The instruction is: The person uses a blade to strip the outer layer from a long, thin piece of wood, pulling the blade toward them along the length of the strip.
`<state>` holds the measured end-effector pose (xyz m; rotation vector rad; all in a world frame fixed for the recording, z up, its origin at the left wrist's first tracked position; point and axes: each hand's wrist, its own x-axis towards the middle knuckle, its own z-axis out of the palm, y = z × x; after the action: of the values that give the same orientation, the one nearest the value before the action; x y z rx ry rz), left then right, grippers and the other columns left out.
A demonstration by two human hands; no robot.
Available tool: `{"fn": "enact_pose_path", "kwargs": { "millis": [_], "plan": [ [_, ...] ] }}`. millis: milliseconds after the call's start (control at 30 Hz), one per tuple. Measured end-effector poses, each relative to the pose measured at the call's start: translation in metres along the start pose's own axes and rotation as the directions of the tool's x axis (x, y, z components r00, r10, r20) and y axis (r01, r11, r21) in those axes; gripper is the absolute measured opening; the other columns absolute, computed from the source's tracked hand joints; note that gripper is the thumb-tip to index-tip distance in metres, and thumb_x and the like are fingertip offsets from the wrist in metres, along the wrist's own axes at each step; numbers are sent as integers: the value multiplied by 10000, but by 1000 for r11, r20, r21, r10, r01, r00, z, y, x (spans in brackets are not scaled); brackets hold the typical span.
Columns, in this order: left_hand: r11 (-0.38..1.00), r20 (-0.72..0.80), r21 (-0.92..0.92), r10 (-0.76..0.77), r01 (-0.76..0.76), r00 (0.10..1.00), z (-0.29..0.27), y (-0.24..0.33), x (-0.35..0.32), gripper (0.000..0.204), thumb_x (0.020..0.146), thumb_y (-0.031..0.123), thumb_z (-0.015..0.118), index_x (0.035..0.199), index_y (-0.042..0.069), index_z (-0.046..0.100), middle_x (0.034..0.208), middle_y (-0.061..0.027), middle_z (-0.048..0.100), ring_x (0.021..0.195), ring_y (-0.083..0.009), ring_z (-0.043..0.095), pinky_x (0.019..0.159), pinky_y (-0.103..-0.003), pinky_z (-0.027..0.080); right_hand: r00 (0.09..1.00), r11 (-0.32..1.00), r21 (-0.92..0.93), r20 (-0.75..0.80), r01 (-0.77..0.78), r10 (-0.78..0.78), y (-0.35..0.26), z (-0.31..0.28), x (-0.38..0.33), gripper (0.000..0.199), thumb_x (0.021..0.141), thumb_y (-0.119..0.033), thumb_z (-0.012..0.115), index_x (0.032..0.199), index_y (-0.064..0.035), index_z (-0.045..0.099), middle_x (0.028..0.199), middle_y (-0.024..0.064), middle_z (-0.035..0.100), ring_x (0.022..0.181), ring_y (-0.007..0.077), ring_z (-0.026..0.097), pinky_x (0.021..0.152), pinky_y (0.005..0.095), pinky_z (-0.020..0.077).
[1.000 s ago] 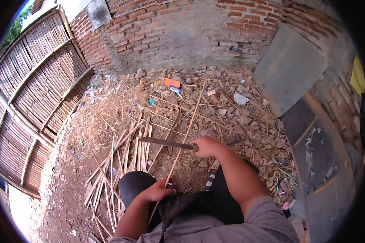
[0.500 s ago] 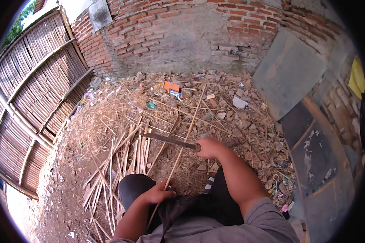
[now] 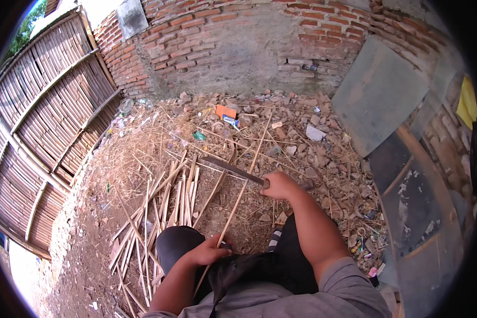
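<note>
Ground: bare reddish dirt [image 3: 85, 249], strewn with dry straw and wood shavings, in a walled outdoor corner. A brick wall [image 3: 238, 42] with a patch of grey render closes the far side; a bamboo fence [image 3: 42, 127] runs along the left. At right, a grey slab [image 3: 379, 93] and dark boards [image 3: 413, 196] lean against the wall, with a yellow object [image 3: 467, 100] at the edge of view.

Surroundings: rubble and broken brick [image 3: 302, 132] lie along the foot of the wall, mixed with litter — an orange scrap [image 3: 226, 111], a green scrap [image 3: 199, 135], a white piece [image 3: 315, 133]. A heap of split bamboo slats [image 3: 167, 204] lies on the dirt left of the person's knee, fanned out lengthwise toward the wall. More small litter gathers at lower right near the boards. Nothing lies across the working area between the hands.

Work in hand: a long, thin bamboo strip [image 3: 238, 199], pale tan and straight, runs from the lap up and away toward the rubble. The left hand [image 3: 209, 252] rests on the dark-trousered knee, fingers closed around the strip's near end. The right hand [image 3: 279, 185] is held out ahead, fingers wrapped tight on the handle of a knife [image 3: 233, 169]; its long dark blade points left, and crosses the strip just beside the fist. Whether the edge is biting into the strip cannot be told.
</note>
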<state>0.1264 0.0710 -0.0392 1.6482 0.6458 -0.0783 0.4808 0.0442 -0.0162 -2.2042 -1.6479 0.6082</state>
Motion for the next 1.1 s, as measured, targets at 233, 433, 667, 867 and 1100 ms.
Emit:
{"fn": "enact_pose_path", "kwargs": {
  "millis": [233, 433, 667, 867, 1100],
  "plan": [
    [1000, -16, -2, -30, 30, 999, -1, -5, 0, 341, 929, 106, 681, 1248, 72, 562, 910, -6, 601, 828, -85, 541, 726, -273, 441, 963, 986, -12, 216, 168, -161, -44, 0, -20, 385, 813, -401, 788, 1054, -109, 721, 951, 150, 717, 940, 337, 696, 792, 460, 532],
    [1000, -21, -16, -26, 26, 999, 1, 5, -5, 358, 922, 103, 682, 1256, 77, 556, 903, -7, 594, 819, -87, 539, 719, -273, 438, 949, 988, 20, 275, 154, -153, -35, -1, -12, 359, 803, -363, 786, 1038, -99, 722, 983, 154, 731, 956, 323, 703, 806, 465, 546],
    [1000, -16, 3, -24, 24, 1000, 3, 10, -4, 367, 923, 105, 677, 1267, 76, 550, 895, -6, 590, 815, -88, 537, 715, -273, 432, 1000, 1000, 19, -21, 17, -16, 4, 0, -2, 398, 810, -373, 782, 1086, -93, 719, 1024, 161, 720, 985, 340, 692, 858, 465, 544],
    [994, -6, -54, -92, 92, 996, 0, 6, -4, 382, 911, 152, 729, 1245, 67, 564, 1014, -39, 623, 967, -138, 582, 853, -308, 478, 976, 991, 5, 171, 136, -135, -35, -5, -15, 412, 789, -366, 792, 1074, -78, 714, 1025, 164, 712, 994, 363, 680, 859, 470, 538],
    [998, -5, -29, -64, 63, 998, 3, 6, -2, 362, 920, 137, 707, 1244, 81, 557, 932, -17, 597, 873, -109, 548, 767, -289, 447, 946, 969, -26, 225, 247, -235, -30, 5, -12, 418, 779, -429, 808, 1038, -113, 720, 947, 142, 714, 919, 339, 690, 775, 474, 523]
  ]
}}
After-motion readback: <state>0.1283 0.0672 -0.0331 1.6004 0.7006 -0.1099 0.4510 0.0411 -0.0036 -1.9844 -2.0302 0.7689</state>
